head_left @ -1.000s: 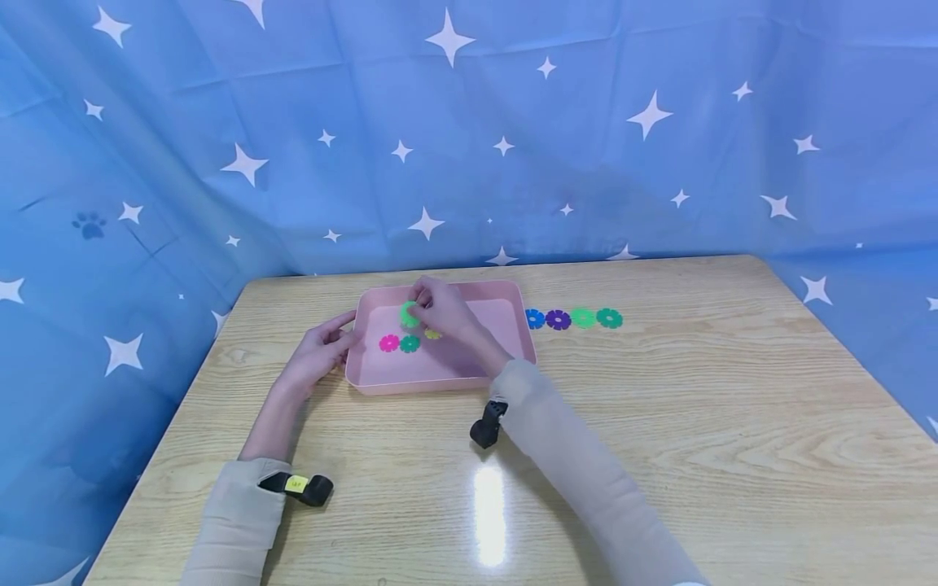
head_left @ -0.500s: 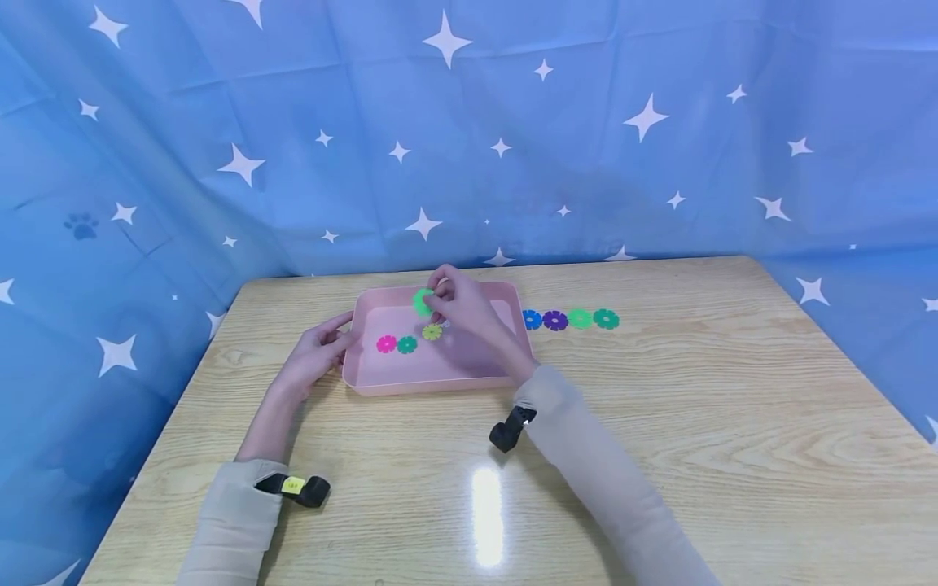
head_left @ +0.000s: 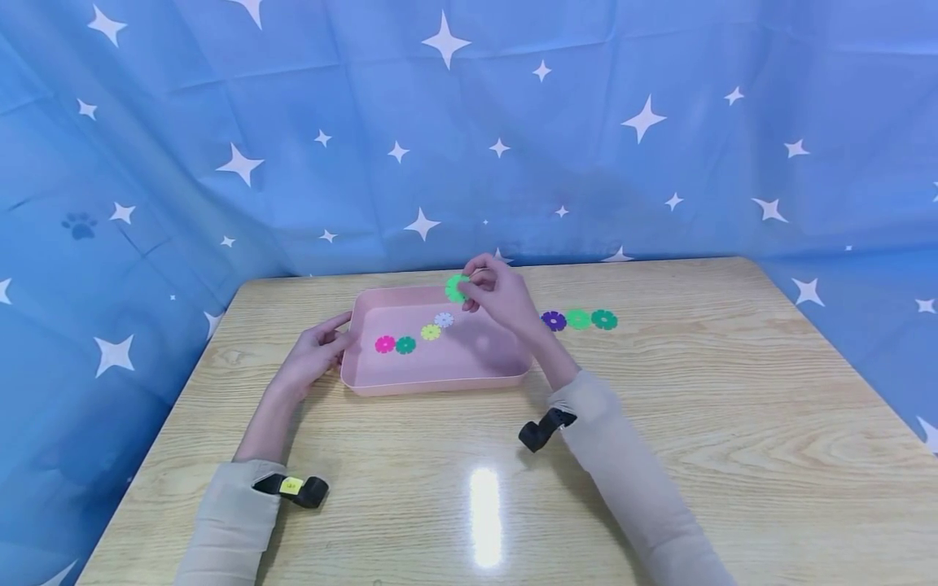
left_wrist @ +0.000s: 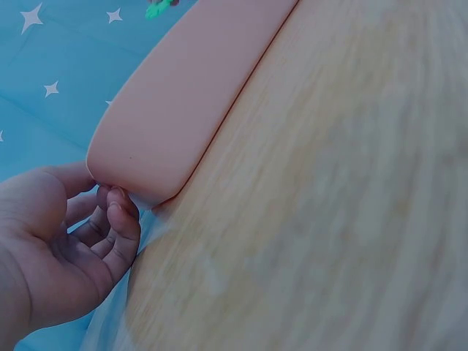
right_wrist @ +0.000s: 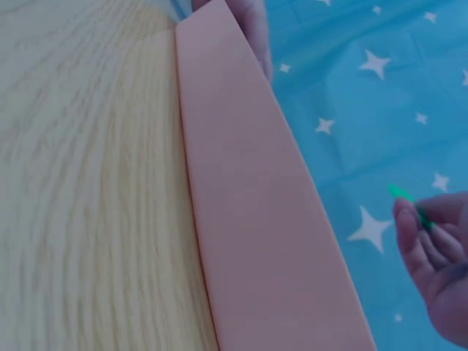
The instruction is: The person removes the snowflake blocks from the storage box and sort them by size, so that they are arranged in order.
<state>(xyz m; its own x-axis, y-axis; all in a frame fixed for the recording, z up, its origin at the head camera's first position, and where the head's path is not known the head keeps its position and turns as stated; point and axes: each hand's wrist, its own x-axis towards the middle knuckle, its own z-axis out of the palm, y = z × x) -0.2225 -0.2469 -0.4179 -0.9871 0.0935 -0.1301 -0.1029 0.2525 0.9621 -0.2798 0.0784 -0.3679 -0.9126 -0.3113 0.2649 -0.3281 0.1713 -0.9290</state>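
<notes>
My right hand [head_left: 501,297] pinches a bright green notched disc [head_left: 456,288] between thumb and fingertips, raised above the far right part of a pink tray [head_left: 432,387]. Seen edge-on, the same green disc [right_wrist: 401,194] shows in the right wrist view. My left hand [head_left: 315,356] grips the tray's left end; in the left wrist view its thumb is at the rim and its curled fingers lie against the outer wall. Inside the tray lie a pink disc [head_left: 385,344], a dark green disc [head_left: 405,346], a yellow disc [head_left: 431,332] and a pale blue disc [head_left: 444,320].
Right of the tray, a purple disc [head_left: 554,321], a light green disc [head_left: 578,319] and a dark green disc [head_left: 604,319] form a row on the wooden table [head_left: 703,391]. My right hand and wrist cover the row's left end. A blue star-patterned curtain [head_left: 381,195] hangs behind the table.
My right hand has lifted the bright green disc from the tray and carried it rightward. The yellow and pale blue discs have come into sight; the blue disc is now hidden. My left hand stays put.
</notes>
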